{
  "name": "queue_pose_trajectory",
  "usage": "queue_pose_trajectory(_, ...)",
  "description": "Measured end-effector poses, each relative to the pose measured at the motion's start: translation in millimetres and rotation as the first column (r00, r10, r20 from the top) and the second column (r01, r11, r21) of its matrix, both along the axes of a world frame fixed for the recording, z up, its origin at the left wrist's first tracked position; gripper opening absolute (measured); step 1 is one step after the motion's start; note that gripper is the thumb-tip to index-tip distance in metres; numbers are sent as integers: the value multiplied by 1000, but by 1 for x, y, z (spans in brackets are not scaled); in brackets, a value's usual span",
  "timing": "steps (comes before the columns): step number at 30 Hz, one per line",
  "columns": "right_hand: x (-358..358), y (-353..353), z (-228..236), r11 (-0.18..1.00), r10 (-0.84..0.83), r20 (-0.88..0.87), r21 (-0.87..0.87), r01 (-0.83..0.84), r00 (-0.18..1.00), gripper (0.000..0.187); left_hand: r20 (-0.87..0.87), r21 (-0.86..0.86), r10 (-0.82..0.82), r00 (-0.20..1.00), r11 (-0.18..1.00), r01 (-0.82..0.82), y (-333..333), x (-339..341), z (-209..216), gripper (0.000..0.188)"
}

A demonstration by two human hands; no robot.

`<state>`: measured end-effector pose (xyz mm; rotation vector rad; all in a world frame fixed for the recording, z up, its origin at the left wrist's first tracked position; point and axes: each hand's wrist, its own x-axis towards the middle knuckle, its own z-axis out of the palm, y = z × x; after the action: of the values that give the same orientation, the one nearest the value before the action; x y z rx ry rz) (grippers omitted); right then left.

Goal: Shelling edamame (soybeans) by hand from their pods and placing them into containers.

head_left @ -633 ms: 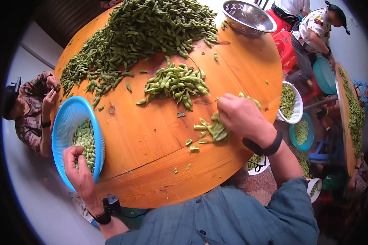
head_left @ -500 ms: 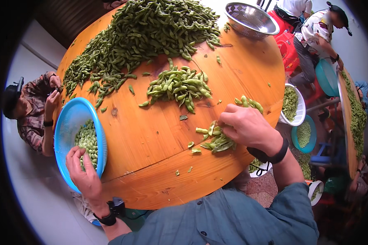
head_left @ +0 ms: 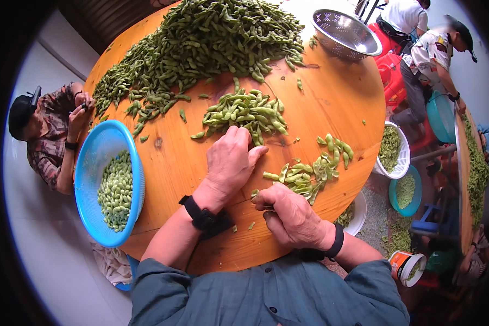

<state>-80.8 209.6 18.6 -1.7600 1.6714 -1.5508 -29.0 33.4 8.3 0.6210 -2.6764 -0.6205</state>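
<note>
Where the left hand (head_left: 226, 165) reached: across the round wooden table (head_left: 174, 182), back upward, to the near edge of the small pile of pods (head_left: 247, 111).
Left grip: fingers bent close together, thumb spread away to the right; the fingertips were hidden, so whether they pinched a pod could not be told.
Right hand: lower and nearer, the right hand (head_left: 293, 214) hung by the near edge of the table, its fingers pointing left.
Right grip: fingers curled, thumb beneath them; whether anything was pinched there could not be told.
Pods: the small pile lay in the middle, the large heap of pods (head_left: 212, 49) spread behind it at the far side, and a looser scatter of pods (head_left: 299, 176) lay right of the left hand, just beyond the right one.
Beans: shelled beans (head_left: 115, 190) sat inside the blue basket (head_left: 90, 157), which stood tilted at the left.
Colander: a metal colander (head_left: 346, 33) rested at the far right of the table.
Left side: a co-worker in a patterned shirt (head_left: 46, 146) sat with both hands near the table edge.
Right side: a white basket (head_left: 405, 157) held pods, a teal basin (head_left: 417, 182) stood near it, and another co-worker (head_left: 432, 54) bent toward a second table (head_left: 465, 217).
Wrists: each wore a dark band.
</note>
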Motion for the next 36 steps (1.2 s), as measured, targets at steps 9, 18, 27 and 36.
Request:
queue_pose_trajectory(9,-2,7,-12,990,-38,62,137,29,997,30,-183,197,25,983,980,12,-5,22,0,11)
queue_pose_trajectory(18,-5,-2,9,903,-322,296,380,198,899,18,-24,929,111,994,371,-19,25,73,27,17)
queue_pose_trajectory(27,3,-7,1,919,-301,155,311,243,941,16,-87,907,147,985,421,17,38,80,13,17)
queue_pose_trajectory(36,9,-10,4,927,-299,54,253,276,953,15,-149,868,146,978,494,58,40,79,12,9)
